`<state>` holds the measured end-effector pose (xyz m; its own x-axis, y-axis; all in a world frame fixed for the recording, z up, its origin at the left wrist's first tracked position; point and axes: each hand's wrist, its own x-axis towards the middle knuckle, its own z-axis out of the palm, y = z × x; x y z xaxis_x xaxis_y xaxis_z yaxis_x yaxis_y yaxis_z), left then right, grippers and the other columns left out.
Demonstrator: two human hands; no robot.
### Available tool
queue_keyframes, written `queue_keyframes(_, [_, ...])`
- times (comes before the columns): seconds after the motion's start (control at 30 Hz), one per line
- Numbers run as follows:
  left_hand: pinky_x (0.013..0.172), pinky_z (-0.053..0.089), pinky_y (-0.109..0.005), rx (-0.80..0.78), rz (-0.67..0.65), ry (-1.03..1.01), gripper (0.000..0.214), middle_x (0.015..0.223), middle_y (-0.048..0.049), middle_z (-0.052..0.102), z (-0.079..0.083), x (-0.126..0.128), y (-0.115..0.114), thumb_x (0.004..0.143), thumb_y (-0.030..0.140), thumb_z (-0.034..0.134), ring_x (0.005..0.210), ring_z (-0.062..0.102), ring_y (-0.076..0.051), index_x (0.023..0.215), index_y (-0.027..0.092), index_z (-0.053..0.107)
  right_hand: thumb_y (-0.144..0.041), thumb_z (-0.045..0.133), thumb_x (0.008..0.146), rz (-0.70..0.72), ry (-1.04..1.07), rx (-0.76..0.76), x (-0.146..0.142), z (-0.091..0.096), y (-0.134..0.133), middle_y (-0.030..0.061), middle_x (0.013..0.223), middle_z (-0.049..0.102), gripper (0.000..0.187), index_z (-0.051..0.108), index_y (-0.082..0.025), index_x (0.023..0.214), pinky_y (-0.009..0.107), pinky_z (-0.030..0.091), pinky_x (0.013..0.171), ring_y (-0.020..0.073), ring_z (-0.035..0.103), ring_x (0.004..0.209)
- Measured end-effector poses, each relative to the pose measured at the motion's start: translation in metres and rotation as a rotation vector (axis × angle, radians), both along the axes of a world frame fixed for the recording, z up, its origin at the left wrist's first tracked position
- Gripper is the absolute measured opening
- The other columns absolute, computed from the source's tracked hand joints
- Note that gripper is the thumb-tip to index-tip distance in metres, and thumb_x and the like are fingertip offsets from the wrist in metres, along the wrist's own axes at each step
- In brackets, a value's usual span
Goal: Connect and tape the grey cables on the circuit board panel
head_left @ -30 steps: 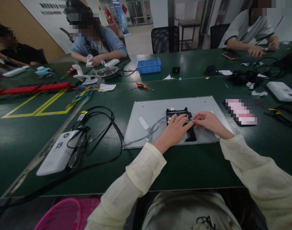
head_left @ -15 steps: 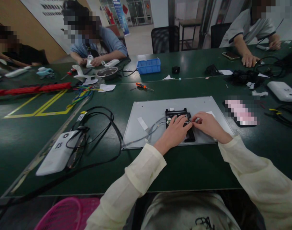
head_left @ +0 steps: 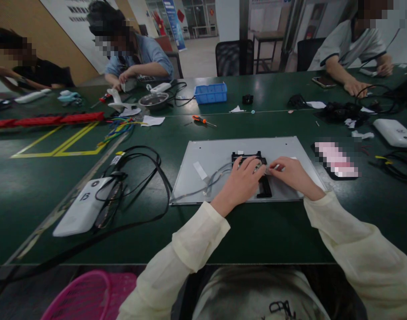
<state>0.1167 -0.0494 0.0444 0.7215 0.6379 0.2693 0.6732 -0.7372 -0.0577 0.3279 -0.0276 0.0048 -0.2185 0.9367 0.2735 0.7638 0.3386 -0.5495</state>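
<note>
A light grey flat panel (head_left: 280, 146) lies on the table in front of me, with a black plastic frame (head_left: 264, 189) on its middle. My left hand (head_left: 239, 180) rests over that frame with its fingers stretched out, hiding much of it. Close beside the left fingertips, my right hand (head_left: 288, 175) is closed in a pinch at the frame's right side. Whatever sits in the pinch is too small to make out. Thin grey wires (head_left: 211, 183) run from the frame across the panel to its lower left corner. A white strip (head_left: 199, 171) is on the panel's left part.
Left of the panel are a white power bank (head_left: 81, 209) and looped black cables (head_left: 158, 162). A phone (head_left: 336, 160) lies to the right. Beyond are an orange screwdriver (head_left: 199, 119), a blue basket (head_left: 210, 93) and a metal bowl (head_left: 153, 101). Several people sit across the table.
Both my hands stay at the black frame with hardly any movement. The view has shifted slightly. Across the table at left, a person's arm has come up over their work.
</note>
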Motion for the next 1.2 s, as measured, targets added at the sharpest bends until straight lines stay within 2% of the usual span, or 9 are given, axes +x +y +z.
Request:
queue_keyframes(0.1, [0.110,0.029,-0.046,0.010,0.101,-0.121,0.035,0.134,-0.0129,0.050,0.012,-0.016,0.005,0.091,0.014,0.040,0.131,0.039,-0.026,0.124,0.017,0.051,-0.029,0.058,0.082,-0.030,0.018,0.025,0.001,0.003,-0.001,0.0042,0.083,0.069,0.014,0.068,-0.021,0.079,0.032,0.045,0.069,0.0178,0.061,0.069])
queue_keyframes(0.23, [0.101,0.040,-0.041,-0.024,0.295,-0.326,0.033,0.122,-0.0108,0.055,0.019,-0.055,0.021,0.088,0.014,0.043,0.116,0.051,-0.024,0.119,0.017,0.054,-0.031,0.057,0.084,-0.036,0.040,0.053,0.000,0.007,-0.003,0.0045,0.084,0.069,0.016,0.068,-0.020,0.080,0.032,0.045,0.069,0.0174,0.062,0.069])
queue_keyframes(0.4, [0.094,0.045,-0.037,-0.112,0.509,-0.495,0.036,0.114,-0.0081,0.055,0.006,-0.114,0.040,0.080,0.016,0.052,0.093,0.057,-0.019,0.116,0.018,0.055,-0.030,0.056,0.085,-0.037,0.024,0.096,-0.004,0.007,-0.005,0.0043,0.084,0.066,0.016,0.067,-0.020,0.080,0.031,0.044,0.067,0.0164,0.060,0.066])
queue_keyframes(0.53, [0.087,0.048,-0.036,-0.260,0.660,-0.540,0.042,0.113,-0.0093,0.053,-0.008,-0.141,0.048,0.075,0.022,0.058,0.075,0.055,-0.015,0.117,0.015,0.055,-0.028,0.055,0.086,-0.037,-0.003,0.126,-0.006,0.006,-0.006,0.0044,0.085,0.066,0.015,0.067,-0.020,0.083,0.031,0.043,0.066,0.0159,0.059,0.065])
queue_keyframes(0.7, [0.086,0.047,-0.034,-0.372,0.631,-0.481,0.045,0.104,-0.0064,0.057,-0.021,-0.148,0.054,0.071,0.023,0.059,0.074,0.055,-0.015,0.115,0.017,0.058,-0.027,0.054,0.087,-0.022,-0.044,0.160,-0.005,0.004,-0.007,0.0044,0.087,0.066,0.014,0.067,-0.020,0.084,0.032,0.043,0.066,0.0162,0.058,0.065])
queue_keyframes(0.8, [0.080,0.048,-0.031,-0.358,0.610,-0.470,0.038,0.096,-0.0056,0.060,-0.025,-0.147,0.057,0.070,0.022,0.057,0.073,0.057,-0.016,0.108,0.017,0.063,-0.027,0.054,0.087,-0.022,-0.047,0.160,-0.005,0.003,-0.007,0.0046,0.088,0.066,0.014,0.066,-0.021,0.084,0.032,0.044,0.066,0.0163,0.058,0.065])
queue_keyframes(1.0, [0.071,0.046,-0.026,-0.296,0.657,-0.533,0.026,0.089,-0.0050,0.067,-0.027,-0.149,0.058,0.072,0.021,0.054,0.072,0.059,-0.017,0.093,0.019,0.068,-0.026,0.053,0.087,-0.011,-0.061,0.163,-0.007,0.006,-0.009,0.0048,0.088,0.066,0.014,0.066,-0.021,0.083,0.033,0.044,0.067,0.0167,0.059,0.066])
queue_keyframes(1.1, [0.068,0.045,-0.025,-0.280,0.672,-0.655,0.018,0.081,-0.0037,0.068,-0.021,-0.150,0.058,0.075,0.028,0.055,0.071,0.059,-0.016,0.083,0.019,0.069,-0.026,0.054,0.087,-0.017,-0.064,0.164,-0.007,0.007,-0.010,0.0043,0.088,0.066,0.014,0.066,-0.021,0.083,0.033,0.044,0.068,0.0164,0.059,0.066])
queue_keyframes(1.2, [0.063,0.046,-0.024,-0.350,0.626,-0.917,0.021,0.075,-0.0020,0.066,-0.012,-0.147,0.055,0.075,0.035,0.058,0.066,0.057,-0.014,0.083,0.018,0.068,-0.025,0.053,0.088,-0.030,-0.043,0.188,-0.008,0.009,-0.012,0.0045,0.089,0.065,0.014,0.066,-0.021,0.084,0.032,0.044,0.068,0.0165,0.058,0.068])
